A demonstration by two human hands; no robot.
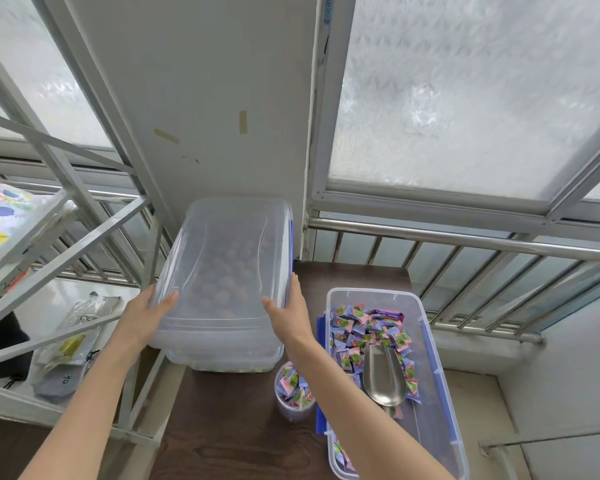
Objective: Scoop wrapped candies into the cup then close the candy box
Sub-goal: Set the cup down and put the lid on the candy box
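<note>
Contents of the second box (222,355), brown and rounded, are blurred through the translucent lid (222,258) held over it. Left hand (142,313) grips the lid's near-left edge; right hand (288,313) grips its near-right edge. Open candy box (433,358), holding wrapped candies (364,330) and a metal scoop (383,375), lies right of the right forearm. Filled cup (293,393) stands partly hidden beneath that forearm. All rest on a dark wooden table (229,427) beside frosted windows (465,91).
</note>
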